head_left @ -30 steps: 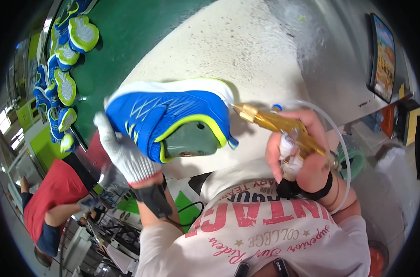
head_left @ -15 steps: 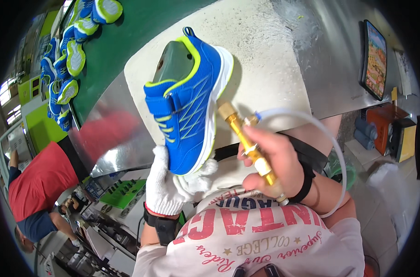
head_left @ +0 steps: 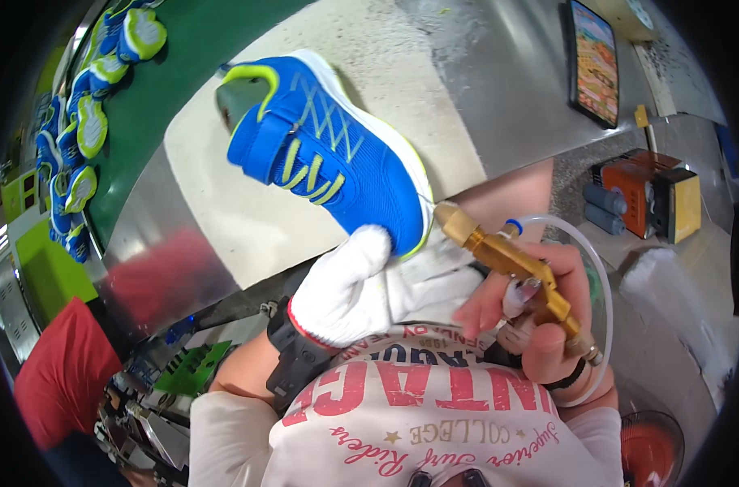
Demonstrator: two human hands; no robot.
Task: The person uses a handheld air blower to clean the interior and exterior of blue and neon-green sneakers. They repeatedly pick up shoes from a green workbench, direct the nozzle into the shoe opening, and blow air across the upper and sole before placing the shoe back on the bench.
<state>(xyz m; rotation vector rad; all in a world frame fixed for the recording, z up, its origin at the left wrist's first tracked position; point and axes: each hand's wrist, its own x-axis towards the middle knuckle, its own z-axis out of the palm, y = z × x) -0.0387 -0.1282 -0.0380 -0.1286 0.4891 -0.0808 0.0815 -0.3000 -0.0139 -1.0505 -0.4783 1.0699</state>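
Observation:
A blue sneaker (head_left: pixel 337 146) with yellow-green trim and a white sole rests tilted over the pale work mat (head_left: pixel 215 187). A dark green shoe last (head_left: pixel 238 96) fills its opening. My left hand (head_left: pixel 349 284), in a white knitted glove, grips the sneaker by the toe, thumb on top and the other fingers partly under the sole. Bare, my right hand (head_left: pixel 540 308) is wrapped around a brass spray gun (head_left: pixel 507 256). The gun's nozzle points at the sole edge near the toe, very close to it. A clear hose (head_left: pixel 601 268) loops from the gun past my wrist.
Several similar sneakers (head_left: pixel 77 138) line the far left of the green surface (head_left: pixel 170 73). A tablet-like screen (head_left: pixel 594 63) lies on the metal table (head_left: pixel 507 105) at the right. Beyond the edge stands an orange box (head_left: pixel 633 195). Another person's red shirt (head_left: pixel 65 373) shows at lower left.
The sneaker has turned, its toe swinging to the right, with my gloved left hand following. My right hand has moved right and tilted the spray gun, whose nozzle now sits by the toe.

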